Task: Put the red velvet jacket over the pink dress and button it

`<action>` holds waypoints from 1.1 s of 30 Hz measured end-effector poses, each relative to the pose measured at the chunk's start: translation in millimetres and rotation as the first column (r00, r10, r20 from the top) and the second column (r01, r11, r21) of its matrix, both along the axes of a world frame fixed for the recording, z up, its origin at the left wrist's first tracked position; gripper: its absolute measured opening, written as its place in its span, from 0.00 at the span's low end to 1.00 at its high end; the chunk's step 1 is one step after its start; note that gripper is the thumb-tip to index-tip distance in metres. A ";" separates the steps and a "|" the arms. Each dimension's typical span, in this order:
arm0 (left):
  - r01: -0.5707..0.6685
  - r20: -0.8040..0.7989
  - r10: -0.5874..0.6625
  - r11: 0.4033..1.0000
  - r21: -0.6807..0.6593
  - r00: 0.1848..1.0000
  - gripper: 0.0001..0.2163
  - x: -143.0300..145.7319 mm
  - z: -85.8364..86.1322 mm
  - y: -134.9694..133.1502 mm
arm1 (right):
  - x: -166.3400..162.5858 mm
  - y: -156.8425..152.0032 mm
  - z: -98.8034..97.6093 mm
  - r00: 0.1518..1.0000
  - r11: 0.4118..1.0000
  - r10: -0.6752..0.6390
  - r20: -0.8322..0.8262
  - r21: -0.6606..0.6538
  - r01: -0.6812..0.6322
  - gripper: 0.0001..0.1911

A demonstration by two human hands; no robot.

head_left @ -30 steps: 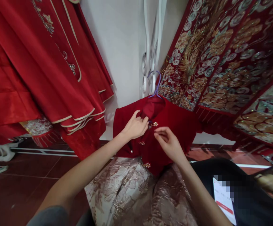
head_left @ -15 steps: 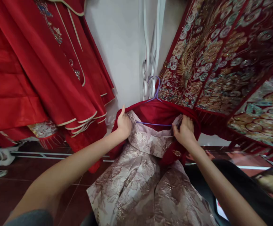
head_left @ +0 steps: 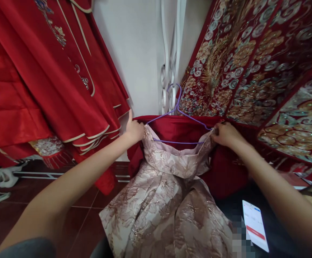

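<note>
A pale pink brocade dress (head_left: 169, 159) with a metallic leaf pattern hangs from a purple hanger (head_left: 177, 106) in front of me. Behind its neckline spreads a dark red garment (head_left: 169, 125). My left hand (head_left: 135, 129) is closed on the red garment's edge at the dress's left shoulder, its thumb pointing up. At the opposite shoulder, my right hand (head_left: 227, 133) pinches the red cloth beside the hanger's end. The fingertips of both hands are partly hidden by fabric. Below, the dress skirt (head_left: 156, 211) fans out toward me.
Red gowns with cream piping (head_left: 72, 79) hang on the left. Densely embroidered red garments (head_left: 242, 71) hang on the right. A white scrolled metal stand (head_left: 169, 53) rises behind the hanger. A lit phone (head_left: 255, 225) lies at lower right; white shoes (head_left: 6, 178) are at far left.
My hands have moved apart, the right one farther outward. The red garment has spread off the dress's shoulders, uncovering more of the hanger and bodice. The phone has come into fuller view.
</note>
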State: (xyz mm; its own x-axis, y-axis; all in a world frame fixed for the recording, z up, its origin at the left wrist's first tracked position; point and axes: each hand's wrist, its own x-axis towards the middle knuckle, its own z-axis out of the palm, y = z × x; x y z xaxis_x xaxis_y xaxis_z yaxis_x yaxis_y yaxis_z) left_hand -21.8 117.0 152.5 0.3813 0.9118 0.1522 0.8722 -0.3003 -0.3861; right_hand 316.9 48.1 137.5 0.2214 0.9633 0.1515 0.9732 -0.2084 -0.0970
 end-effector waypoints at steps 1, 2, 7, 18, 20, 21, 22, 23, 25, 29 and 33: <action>-0.020 0.025 0.021 0.998 -0.055 0.999 0.18 -4.7 6.2 1.3 | 7.8 0.6 6.6 0.997 0.995 0.055 -0.053 -0.075 -0.059 0.15; -0.038 0.065 0.047 0.991 -0.128 0.997 0.19 -9.7 12.1 3.7 | 15.5 0.4 12.3 0.985 0.981 0.117 -0.126 -0.137 -0.134 0.12; 0.176 0.335 -0.013 0.870 -0.461 0.942 0.19 -34.6 26.0 15.7 | 37.3 -13.4 18.7 0.830 0.910 0.346 -0.437 -0.061 -0.411 0.06; 0.322 0.792 0.022 0.906 -0.274 0.611 0.26 -58.9 17.1 1.4 | 6.6 -42.7 -0.2 0.980 0.936 0.171 -0.105 0.329 -0.128 0.14; 0.399 0.778 -0.180 0.912 -0.097 0.601 0.23 -58.2 10.7 3.0 | 7.1 -43.3 -2.6 0.989 0.935 0.146 -0.031 0.330 -0.128 0.14; 0.421 0.742 -0.270 0.907 -0.019 0.613 0.22 -57.5 7.2 2.9 | 7.6 -43.0 -4.1 0.991 0.937 0.130 0.005 0.326 -0.125 0.15; 0.433 0.690 -0.342 0.900 0.046 0.638 0.22 -56.8 3.7 2.0 | 8.2 -42.2 -5.9 0.993 0.938 0.112 0.031 0.326 -0.116 0.15; 0.438 0.629 -0.395 0.894 0.094 0.670 0.21 -56.2 0.2 0.3 | 8.7 -41.1 -7.7 0.994 0.938 0.096 0.047 0.330 -0.106 0.15; 0.424 0.505 -0.441 0.892 0.155 0.742 0.21 -55.6 -7.5 -4.9 | 9.8 -38.0 -11.2 0.995 0.931 0.074 0.063 0.353 -0.092 0.15; 0.195 0.434 -0.302 0.942 0.275 0.849 0.23 -57.5 -23.4 -16.7 | 13.7 -29.4 -14.4 0.997 0.914 0.043 0.064 0.400 -0.065 0.14; -0.038 0.478 -0.086 0.969 0.244 0.874 0.25 -66.4 -31.9 -25.6 | 21.7 -22.8 -17.4 1.000 0.938 0.030 -0.004 0.347 -0.027 0.15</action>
State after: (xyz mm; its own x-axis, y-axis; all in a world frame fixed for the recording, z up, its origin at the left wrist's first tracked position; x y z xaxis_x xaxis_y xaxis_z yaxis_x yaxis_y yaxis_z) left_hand -88.2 91.4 120.7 0.2249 0.8158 0.5329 0.9608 -0.2767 0.0180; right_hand 338.6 25.3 120.1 0.1978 0.8574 0.4751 0.9769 -0.1327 -0.1673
